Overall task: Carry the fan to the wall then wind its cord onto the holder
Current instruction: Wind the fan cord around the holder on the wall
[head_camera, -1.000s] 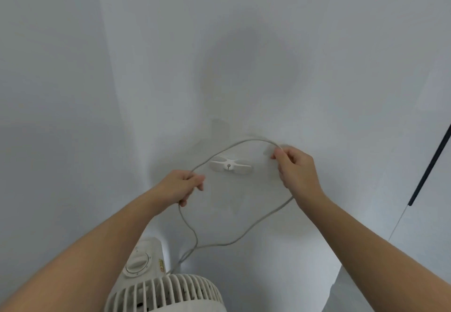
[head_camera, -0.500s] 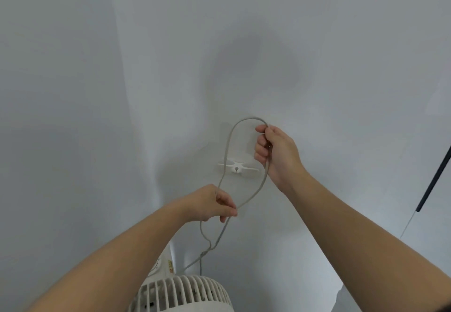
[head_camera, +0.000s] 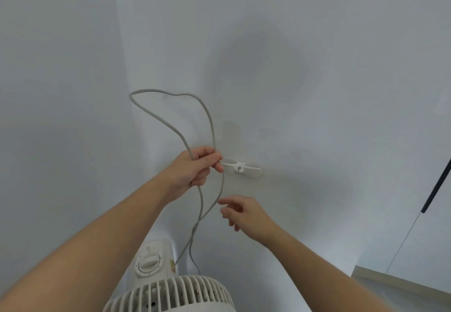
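A white fan (head_camera: pixel 168 292) stands against the white wall at the bottom, its grille and control dial showing. Its grey cord (head_camera: pixel 170 126) rises from the fan into a tall loop. My left hand (head_camera: pixel 195 167) is shut on both strands of that loop, just left of the white cross-shaped cord holder (head_camera: pixel 241 167) fixed to the wall. My right hand (head_camera: pixel 241 214) hangs lower, below the holder, fingers apart and holding nothing, close to the hanging strands but apart from them.
The white wall (head_camera: pixel 317 92) fills the view, with a corner fold on the left. A dark thin rod (head_camera: pixel 436 184) leans at the right edge. A pale ledge (head_camera: pixel 402 285) sits at the bottom right.
My right hand has let go of the cord and dropped below the holder. My left hand rose and now pinches both strands, and the loop stands up and to the left.
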